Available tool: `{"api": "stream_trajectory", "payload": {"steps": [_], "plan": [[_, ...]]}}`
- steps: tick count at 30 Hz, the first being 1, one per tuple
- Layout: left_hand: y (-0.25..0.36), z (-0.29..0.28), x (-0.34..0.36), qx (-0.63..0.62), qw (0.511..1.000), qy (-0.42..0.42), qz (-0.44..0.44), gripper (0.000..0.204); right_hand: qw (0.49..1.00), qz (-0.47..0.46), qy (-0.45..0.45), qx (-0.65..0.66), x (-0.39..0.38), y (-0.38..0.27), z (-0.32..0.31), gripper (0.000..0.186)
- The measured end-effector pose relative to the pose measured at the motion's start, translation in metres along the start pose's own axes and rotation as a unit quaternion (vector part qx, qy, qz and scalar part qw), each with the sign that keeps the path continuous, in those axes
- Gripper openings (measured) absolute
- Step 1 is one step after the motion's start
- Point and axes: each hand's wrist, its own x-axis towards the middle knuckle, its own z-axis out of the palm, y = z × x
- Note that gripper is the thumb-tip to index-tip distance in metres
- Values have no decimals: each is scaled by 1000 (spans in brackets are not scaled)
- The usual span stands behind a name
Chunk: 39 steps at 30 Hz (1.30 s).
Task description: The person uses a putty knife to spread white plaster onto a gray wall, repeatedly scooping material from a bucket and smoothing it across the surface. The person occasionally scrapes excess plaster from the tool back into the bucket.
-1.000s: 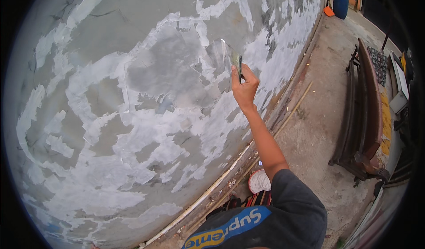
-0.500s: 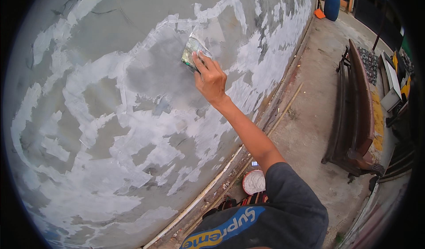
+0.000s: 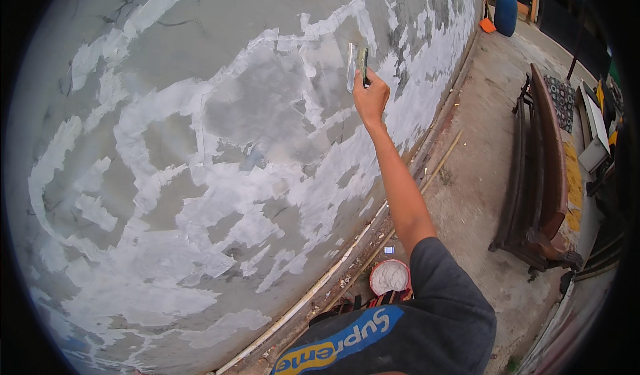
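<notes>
Skimming wall (image 3: 250,102), seemingly: right hand (image 3: 371,100), fingers closed round scraper (image 3: 352,68), well above bottom edge. Next stroke wants it flat. Left hand unseen.

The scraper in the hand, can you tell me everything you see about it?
The scraper has a pale, shiny blade that looks like metal, with a darker, blotchy greenish strip along its right side. Its long edge runs nearly up and down in the picture. The right hand holds it by its lower right part. It is in front of the patchy grey and white wall; I can't tell whether the blade touches it.
</notes>
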Motion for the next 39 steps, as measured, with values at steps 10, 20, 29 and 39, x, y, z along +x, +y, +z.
{"api": "stream_trajectory", "payload": {"steps": [10,20,29,39], "plan": [[-10,21,-16,-29,997,76,-13,36,982,-188,9,1,-22,-55,21,31],[1,16,-19,-125,986,46,-98,30,971,-235,50,1,-14,-33,-4,37],[-1,26,-19,-51,995,67,-61,30,949,-301,-14,-87,-39,-53,27,53],[20,8,-6,-102,991,61,-53,32,991,-98,-3,-86,7,-23,-4,26]]}}
